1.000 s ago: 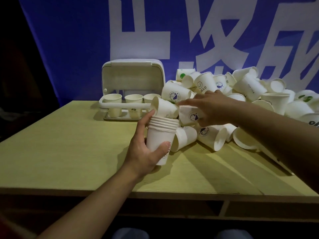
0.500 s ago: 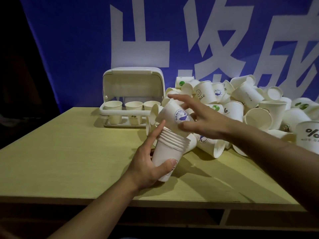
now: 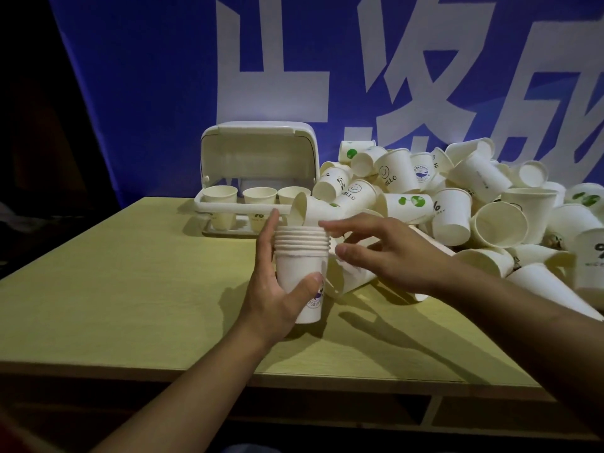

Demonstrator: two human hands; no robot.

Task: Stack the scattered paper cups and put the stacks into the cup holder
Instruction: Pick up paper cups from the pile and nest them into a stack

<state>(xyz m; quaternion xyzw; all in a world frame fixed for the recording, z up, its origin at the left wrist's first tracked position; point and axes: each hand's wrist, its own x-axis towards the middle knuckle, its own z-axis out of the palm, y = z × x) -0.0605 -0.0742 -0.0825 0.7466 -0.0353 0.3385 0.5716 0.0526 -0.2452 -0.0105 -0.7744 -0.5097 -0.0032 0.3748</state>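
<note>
While upright, cup stack [image 3: 301, 256] in left hand [image 3: 273, 295].

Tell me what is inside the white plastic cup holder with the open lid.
Inside the white plastic cup holder, three white paper cup stacks stand upright. Its front rail covers their middles; the right one's base is hidden.

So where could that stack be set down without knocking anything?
Bare table lies left of the left hand and the stack, up to the cup holder. Right of the right hand, the loose cups crowd it.

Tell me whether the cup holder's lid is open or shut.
Open: the cup holder has its lid swung up behind it, so the cups inside show.
</note>
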